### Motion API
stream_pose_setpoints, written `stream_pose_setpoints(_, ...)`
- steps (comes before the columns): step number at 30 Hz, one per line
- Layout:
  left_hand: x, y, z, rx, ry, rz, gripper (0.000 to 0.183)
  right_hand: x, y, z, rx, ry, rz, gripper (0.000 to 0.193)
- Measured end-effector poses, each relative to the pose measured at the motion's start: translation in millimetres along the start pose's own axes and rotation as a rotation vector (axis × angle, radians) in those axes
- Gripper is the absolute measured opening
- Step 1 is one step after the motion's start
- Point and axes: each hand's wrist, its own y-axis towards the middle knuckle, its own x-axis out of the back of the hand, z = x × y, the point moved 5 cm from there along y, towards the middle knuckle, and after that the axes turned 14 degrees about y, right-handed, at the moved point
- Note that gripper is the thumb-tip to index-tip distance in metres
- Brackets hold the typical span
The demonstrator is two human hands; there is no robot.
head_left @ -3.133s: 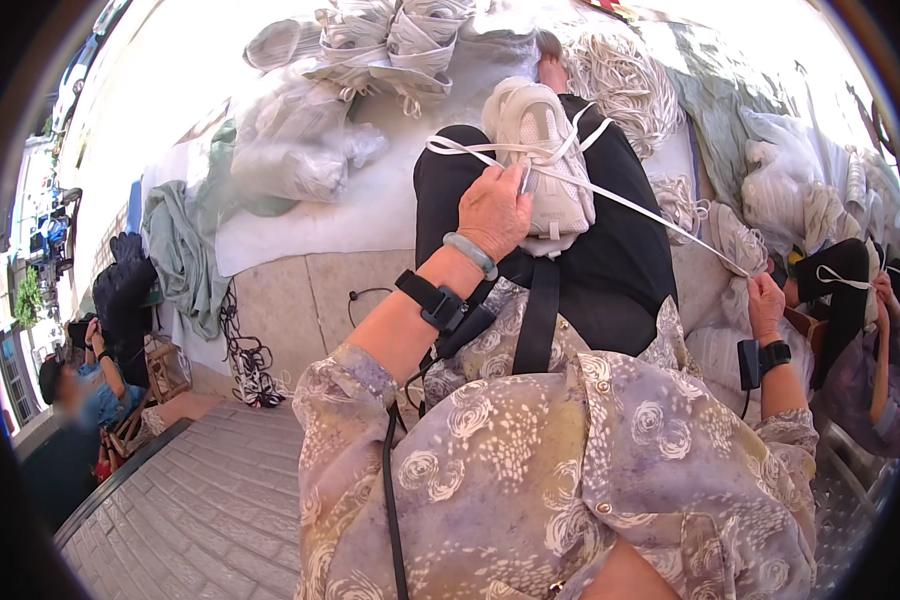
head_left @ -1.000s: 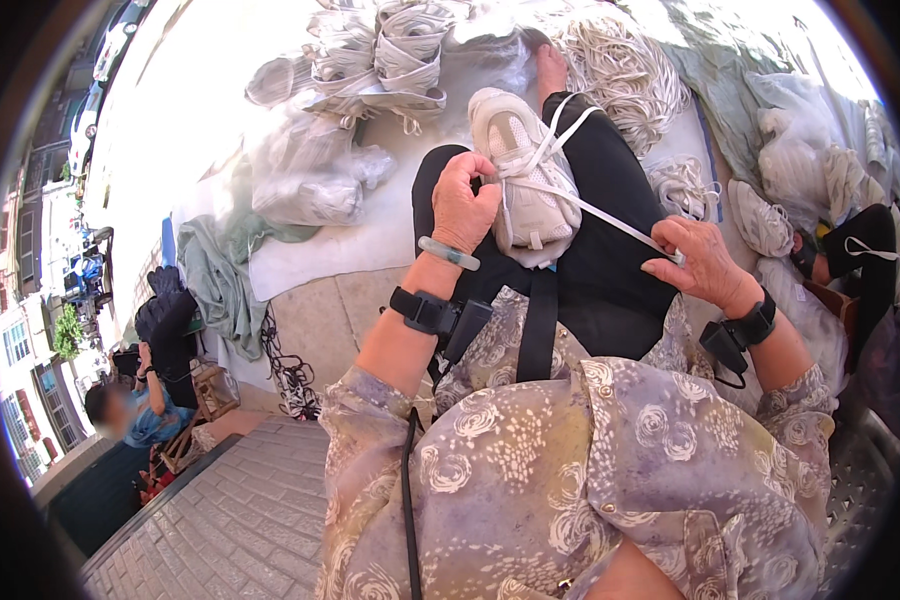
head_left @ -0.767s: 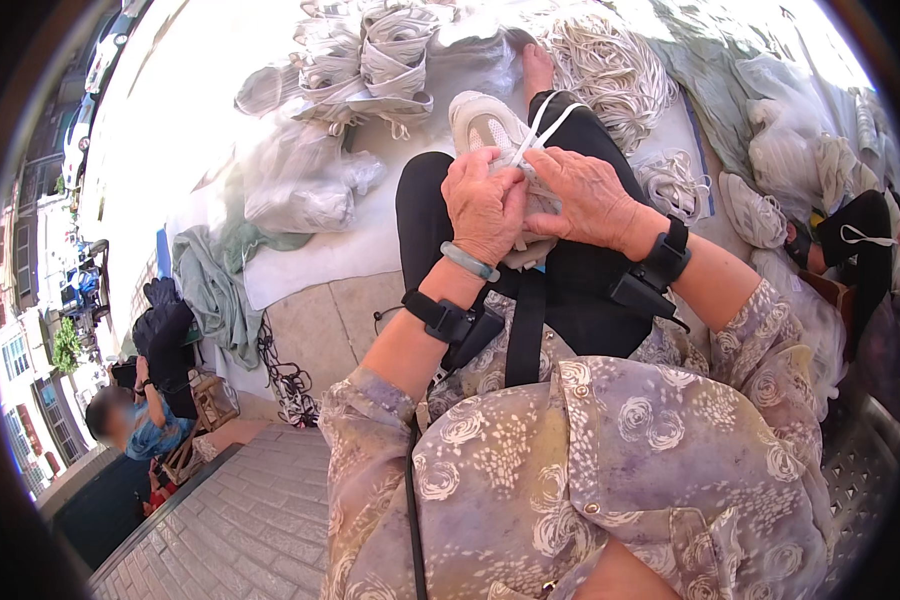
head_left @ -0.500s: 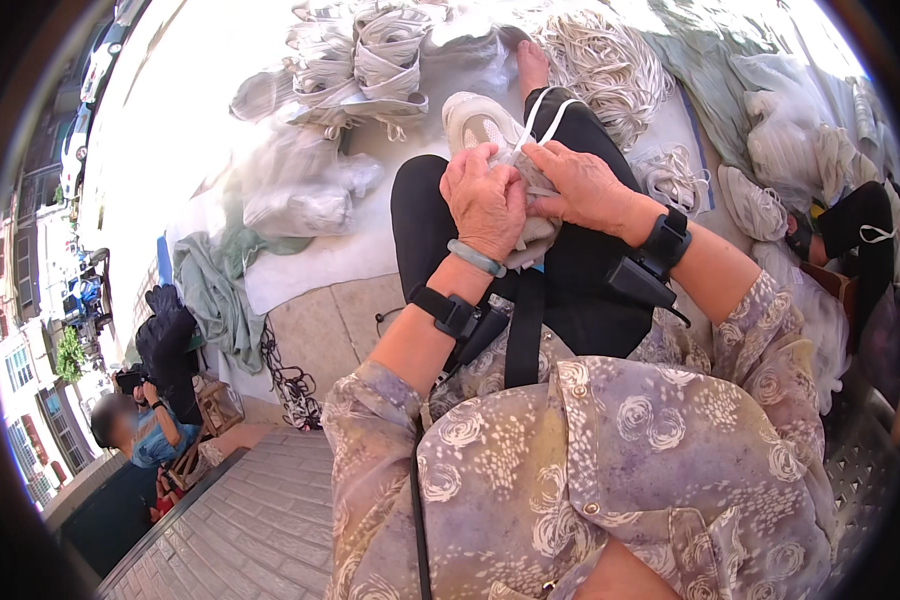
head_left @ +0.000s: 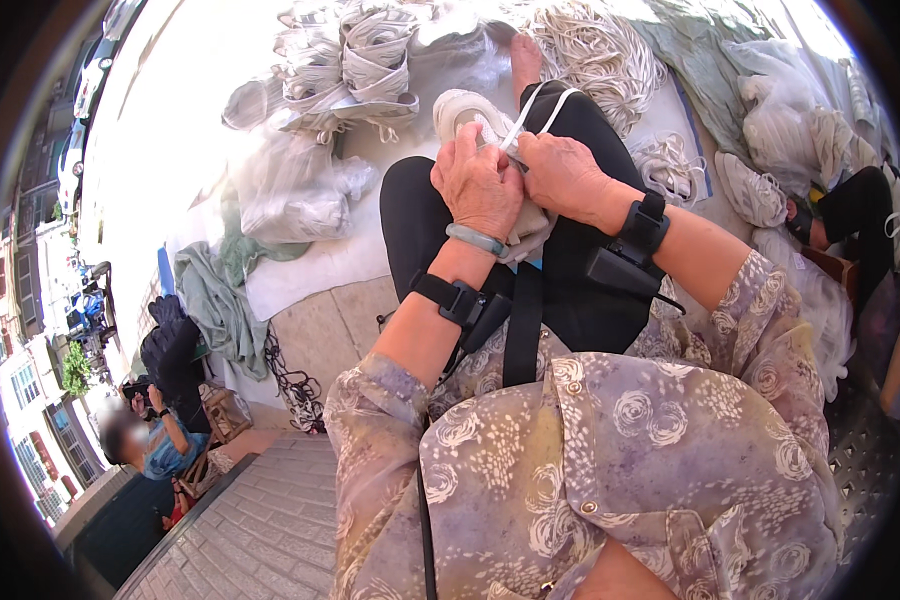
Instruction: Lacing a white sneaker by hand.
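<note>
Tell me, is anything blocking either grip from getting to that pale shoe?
Nothing visible does. The left grip lies over the pale shoe, and the right grip is close at its right side, by the white lace. What lies beneath the grips is hidden.

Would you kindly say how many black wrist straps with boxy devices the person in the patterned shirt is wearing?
2: one black strap past the pale green bangle, up the forearm from the left hand; another black strap by the right hand. Patterned sleeves could hide more.
</note>
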Motion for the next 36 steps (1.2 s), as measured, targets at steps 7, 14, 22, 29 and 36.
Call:
stream_pose_setpoints(7,1.6,2.8,-2.3,-0.058,0.072,0.086,0.015,6.5,4.5,1.0,0.07,0.092,0.102,0.016)
stream_pose_setpoints(14,-4.2,3.7,-9.5,-0.125,0.124,0.014,0.016,2.3,14.2,-16.1,0.224,0.201,0.173,0.016)
stream_pose_setpoints(22,28.3,-1.2,-8.1,-0.268,0.133,0.201,0.016,3.9,-19.8,-13.4,0.085,0.247,-0.015,0.036)
stream_pose_setpoints(29,78.8,-94.2,174.5,-0.012,0.571,0.491,0.013,8.1,-38.1,-33.8,-0.003,0.171,-0.05,0.046)
stream_pose_setpoints(36,159.6,-234.3,332.5,0.893,0.919,1.018,0.027,-13.1,-30.3,-14.9,0.06,0.067,-0.025,0.045)
